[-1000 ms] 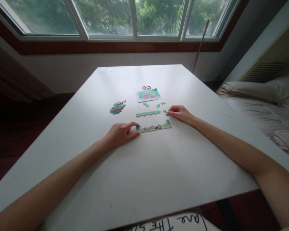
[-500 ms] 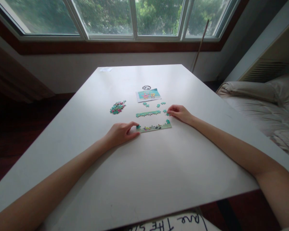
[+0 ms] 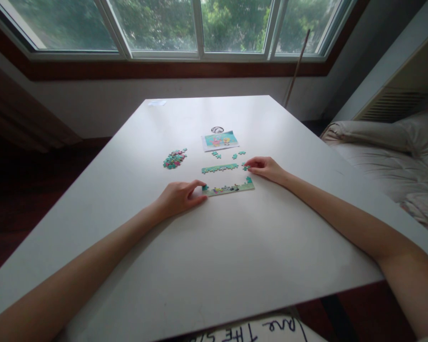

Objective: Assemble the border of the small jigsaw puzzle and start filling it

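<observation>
My left hand (image 3: pixel 180 197) rests on the table, its index finger and thumb pressed on the left end of a joined jigsaw puzzle strip (image 3: pixel 228 189). Teal pieces rise from both ends of that strip. Beyond it lies a second joined strip (image 3: pixel 219 168), green and teal. Just right of this second strip, the fingertips of my right hand (image 3: pixel 266 167) pinch a small teal puzzle piece (image 3: pixel 245 167), partly hidden by the fingers. Several loose teal pieces (image 3: pixel 217 155) are scattered past the second strip.
A heap of mixed puzzle pieces (image 3: pixel 174 159) sits to the left. A picture sheet (image 3: pixel 221 140) lies at the back, with a small round black-and-white thing (image 3: pixel 217 129) behind it. The white table (image 3: pixel 214 256) reaches toward the window; a sofa (image 3: pixel 385 147) stands right.
My right hand has shifted slightly left, bringing its pinched teal piece closer to another small piece near the second strip. My left hand has stayed in place.
</observation>
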The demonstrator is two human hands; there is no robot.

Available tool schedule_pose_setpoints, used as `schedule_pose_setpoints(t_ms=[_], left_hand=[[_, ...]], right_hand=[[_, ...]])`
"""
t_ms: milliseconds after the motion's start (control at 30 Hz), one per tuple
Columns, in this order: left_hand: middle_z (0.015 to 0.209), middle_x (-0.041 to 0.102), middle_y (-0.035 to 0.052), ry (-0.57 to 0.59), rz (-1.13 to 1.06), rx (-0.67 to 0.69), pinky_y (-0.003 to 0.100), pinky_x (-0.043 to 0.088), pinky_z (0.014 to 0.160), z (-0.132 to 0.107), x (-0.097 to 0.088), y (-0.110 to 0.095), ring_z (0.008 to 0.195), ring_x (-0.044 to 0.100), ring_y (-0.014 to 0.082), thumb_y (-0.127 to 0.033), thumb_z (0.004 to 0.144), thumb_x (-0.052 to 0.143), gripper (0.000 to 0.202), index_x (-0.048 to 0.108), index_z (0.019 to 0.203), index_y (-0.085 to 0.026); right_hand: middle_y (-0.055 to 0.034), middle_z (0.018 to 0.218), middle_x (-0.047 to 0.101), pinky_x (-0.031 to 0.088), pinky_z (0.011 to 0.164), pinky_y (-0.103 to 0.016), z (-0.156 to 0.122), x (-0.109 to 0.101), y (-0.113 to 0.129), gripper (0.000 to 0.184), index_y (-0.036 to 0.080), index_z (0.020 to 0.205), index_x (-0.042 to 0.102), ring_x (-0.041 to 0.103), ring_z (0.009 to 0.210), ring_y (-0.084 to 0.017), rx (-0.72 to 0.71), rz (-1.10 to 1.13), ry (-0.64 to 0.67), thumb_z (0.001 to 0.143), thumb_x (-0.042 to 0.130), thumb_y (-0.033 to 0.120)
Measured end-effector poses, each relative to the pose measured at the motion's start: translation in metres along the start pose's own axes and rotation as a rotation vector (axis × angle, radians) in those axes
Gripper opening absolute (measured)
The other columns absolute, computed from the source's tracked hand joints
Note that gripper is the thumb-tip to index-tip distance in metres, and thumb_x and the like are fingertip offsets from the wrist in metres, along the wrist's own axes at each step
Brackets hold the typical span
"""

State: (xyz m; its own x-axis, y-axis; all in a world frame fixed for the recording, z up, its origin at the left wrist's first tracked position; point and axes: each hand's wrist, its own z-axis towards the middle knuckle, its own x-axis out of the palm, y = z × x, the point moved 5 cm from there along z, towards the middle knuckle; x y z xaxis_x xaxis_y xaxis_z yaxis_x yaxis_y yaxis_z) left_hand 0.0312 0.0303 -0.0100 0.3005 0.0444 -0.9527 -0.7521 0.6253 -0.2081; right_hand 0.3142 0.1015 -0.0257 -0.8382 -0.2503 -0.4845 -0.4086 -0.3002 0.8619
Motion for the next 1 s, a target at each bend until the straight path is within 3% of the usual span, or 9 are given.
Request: schedule_pose_setpoints(t_ms=[233,1000], left_hand=[[0.054,0.051,-0.0053,0.007,-0.001,0.001,0.018,0.031,0.052,0.001,-0.001,-0.001,0.047,0.046,0.008,-0.049,0.084,0.048,0.039,0.062,0.106,-0.02],[0.053,0.05,-0.0054,-0.007,-0.008,0.006,0.019,0.031,0.053,0.0,0.0,0.0,0.046,0.044,0.0079,-0.047,0.084,0.049,0.038,0.062,0.105,-0.02]], right_hand=[[0.0023,0.064,0.054,0.033,0.053,-0.024,0.001,0.0,-0.003,0.022,0.015,0.079,0.063,0.042,0.056,-0.009,0.001,0.011,-0.011,0.066,0.065,0.031],[-0.0001,0.067,0.059,0.031,0.054,-0.024,-0.001,-0.001,0.007,0.021,0.013,0.081,0.069,0.041,0.057,-0.009,-0.024,0.021,-0.021,0.068,0.059,0.026]])
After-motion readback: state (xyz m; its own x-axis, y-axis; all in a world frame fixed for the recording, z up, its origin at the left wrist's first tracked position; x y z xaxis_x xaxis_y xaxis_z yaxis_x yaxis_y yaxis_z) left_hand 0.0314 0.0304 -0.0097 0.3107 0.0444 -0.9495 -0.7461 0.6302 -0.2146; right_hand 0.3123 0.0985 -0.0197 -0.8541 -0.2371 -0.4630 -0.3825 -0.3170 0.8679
